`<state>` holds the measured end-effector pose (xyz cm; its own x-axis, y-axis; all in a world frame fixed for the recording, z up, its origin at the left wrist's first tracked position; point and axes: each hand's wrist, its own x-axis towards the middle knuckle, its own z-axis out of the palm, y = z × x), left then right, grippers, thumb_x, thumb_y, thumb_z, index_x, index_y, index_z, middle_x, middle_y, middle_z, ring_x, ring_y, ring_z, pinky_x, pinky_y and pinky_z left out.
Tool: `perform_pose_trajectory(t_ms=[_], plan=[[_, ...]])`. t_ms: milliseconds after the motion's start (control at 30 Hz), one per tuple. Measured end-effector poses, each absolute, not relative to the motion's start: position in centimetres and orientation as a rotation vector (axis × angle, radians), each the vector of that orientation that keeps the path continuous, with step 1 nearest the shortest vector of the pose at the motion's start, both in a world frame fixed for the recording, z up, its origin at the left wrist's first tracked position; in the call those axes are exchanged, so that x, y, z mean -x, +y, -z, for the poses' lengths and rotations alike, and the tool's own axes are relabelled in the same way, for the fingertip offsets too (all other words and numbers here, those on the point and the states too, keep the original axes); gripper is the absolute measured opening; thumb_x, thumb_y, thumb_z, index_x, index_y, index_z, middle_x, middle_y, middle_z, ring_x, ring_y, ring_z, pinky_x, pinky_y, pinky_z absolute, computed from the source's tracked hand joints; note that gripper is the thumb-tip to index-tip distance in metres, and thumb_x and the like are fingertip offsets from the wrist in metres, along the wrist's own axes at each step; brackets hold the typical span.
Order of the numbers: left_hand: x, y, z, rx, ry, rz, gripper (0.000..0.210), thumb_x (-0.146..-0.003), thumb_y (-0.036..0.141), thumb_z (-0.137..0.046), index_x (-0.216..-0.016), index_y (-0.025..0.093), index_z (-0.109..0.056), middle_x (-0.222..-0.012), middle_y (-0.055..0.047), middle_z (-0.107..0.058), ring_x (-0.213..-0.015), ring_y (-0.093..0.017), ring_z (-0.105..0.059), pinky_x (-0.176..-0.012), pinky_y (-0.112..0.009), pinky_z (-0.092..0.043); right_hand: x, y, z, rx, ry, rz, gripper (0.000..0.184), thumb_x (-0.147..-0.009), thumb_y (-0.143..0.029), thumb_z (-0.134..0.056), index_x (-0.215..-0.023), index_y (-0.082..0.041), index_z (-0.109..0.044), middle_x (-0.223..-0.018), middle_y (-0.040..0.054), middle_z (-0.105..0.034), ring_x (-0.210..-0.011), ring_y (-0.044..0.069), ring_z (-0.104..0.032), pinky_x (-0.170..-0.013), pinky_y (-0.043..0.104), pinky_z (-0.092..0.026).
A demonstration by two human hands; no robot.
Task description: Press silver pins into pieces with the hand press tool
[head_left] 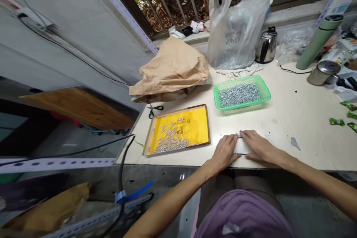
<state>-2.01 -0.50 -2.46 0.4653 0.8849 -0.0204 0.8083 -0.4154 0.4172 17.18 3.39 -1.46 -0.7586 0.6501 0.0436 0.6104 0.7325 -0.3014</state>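
Both my hands, left hand (225, 149) and right hand (259, 147), grip a pale flat piece (241, 146) by opposite ends, on the table (279, 119) near its front edge; I should press evenly; my left wrist mustn't bump the tray (208, 126) of metal pins (173, 143).

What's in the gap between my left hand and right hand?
In the head view, a flat, pale piece lies between the left hand and right hand; the hands partly cover it, so I can't tell exactly what it is.
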Motion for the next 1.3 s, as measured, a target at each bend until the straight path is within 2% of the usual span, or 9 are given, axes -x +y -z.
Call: perform_pose_trajectory(t_ms=[167,333,600,700,800,900,1000,1133,1300], plan=[[1.4,0.5,1.2,-2.351,1.46,-0.09,0.071,-0.077,0.041,-0.07,-0.133,0.01,-0.038,-0.119,-0.017,-0.055,-0.106,-0.03,-0.052,-0.088,-0.046,-0.048,-18.1,4.3,2.7,0.994,-2.802,-0.286,0.051,-0.074,-0.028,-0.068,-0.12,-0.016,-0.051,-0.106,0.0137,-0.061,-0.096,0.029,-0.056,-0.079,0.041,-0.049],[1.2,0.8,1.2,-2.363,1.423,-0.032,0.039,-0.084,0.036,-0.063,-0.115,0.015,-0.052,-0.107,-0.011,-0.056,-0.102,-0.027,-0.051,-0.081,-0.04,-0.047,-17.5,2.9,2.0,0.972,-2.778,-0.177,0.022,-0.089,-0.023,-0.049,-0.108,-0.016,-0.057,-0.088,0.0104,-0.062,-0.079,0.024,-0.055,-0.066,0.035,-0.044],[1.0,0.3,1.6,-2.432,1.301,0.017,0.018,-0.094,0.031,-0.048,-0.091,0.017,-0.059,-0.091,-0.008,-0.06,-0.097,-0.023,-0.054,-0.077,-0.034,-0.046,-17.0,0.9,1.3,0.988,-2.681,-0.151,0.03,-0.096,-0.019,-0.036,-0.08,-0.018,-0.06,-0.067,0.0054,-0.056,-0.065,0.019,-0.052,-0.061,0.031,-0.041],[1.0,0.3,1.6,-2.42,1.393,-0.032,0.021,-0.092,0.034,-0.053,-0.102,0.016,-0.057,-0.098,-0.009,-0.061,-0.098,-0.024,-0.055,-0.078,-0.036,-0.049,-17.2,1.3,2.1,1.008,-2.657,-0.085,0.025,-0.095,-0.021,-0.039,-0.096,-0.017,-0.064,-0.076,0.009,-0.062,-0.07,0.022,-0.057,-0.062,0.034,-0.045],[1.0,-0.4,2.1,-2.37,1.518,-0.171,0.042,-0.087,0.037,-0.06,-0.12,0.013,-0.049,-0.114,-0.014,-0.059,-0.105,-0.027,-0.056,-0.084,-0.041,-0.051,-17.7,1.8,2.8,0.999,-2.605,-0.081,0.036,-0.094,-0.031,-0.042,-0.125,-0.017,-0.055,-0.108,0.0162,-0.065,-0.098,0.029,-0.061,-0.077,0.04,-0.051],[0.7,-2.0,2.7,-2.316,1.588,-0.316,0.044,-0.086,0.034,-0.061,-0.123,0.015,-0.049,-0.134,-0.02,-0.05,-0.124,-0.031,-0.049,-0.096,-0.047,-0.048,-18.1,1.8,3.4,1.006,-2.574,-0.144,0.048,-0.093,-0.039,-0.043,-0.136,-0.02,-0.046,-0.135,0.0176,-0.052,-0.127,0.033,-0.046,-0.093,0.048,-0.048],[1.5,-3.0,2.2,-2.258,1.572,-0.465,0.039,-0.087,0.032,-0.059,-0.123,0.018,-0.053,-0.143,-0.018,-0.045,-0.133,-0.031,-0.041,-0.103,-0.046,-0.045,-18.2,1.1,3.9,0.997,-2.565,-0.176,0.047,-0.093,-0.037,-0.043,-0.139,-0.025,-0.043,-0.141,0.0146,-0.047,-0.134,0.033,-0.039,-0.096,0.051,-0.047],[6.8,-0.3,-0.6,-1.992,2.0,-0.572,0.021,-0.09,0.028,-0.054,-0.106,0.023,-0.066,-0.116,-0.011,-0.064,-0.111,-0.025,-0.058,-0.096,-0.037,-0.049,-17.8,0.2,4.5,0.933,-2.475,-0.161,0.048,-0.094,-0.031,-0.042,-0.142,-0.024,-0.038,-0.136,0.0147,-0.051,-0.132,0.031,-0.043,-0.096,0.049,-0.049],[16.0,5.7,-2.3,-1.639,2.57,-0.413,0.021,-0.092,0.022,-0.048,-0.093,0.014,-0.067,-0.099,-0.014,-0.063,-0.103,-0.028,-0.055,-0.089,-0.041,-0.046,-17.2,-0.3,5.1,0.952,-2.355,-0.23,0.052,-0.094,-0.028,-0.045,-0.145,-0.028,-0.034,-0.128,0.0128,-0.055,-0.128,0.029,-0.048,-0.095,0.046,-0.052]])
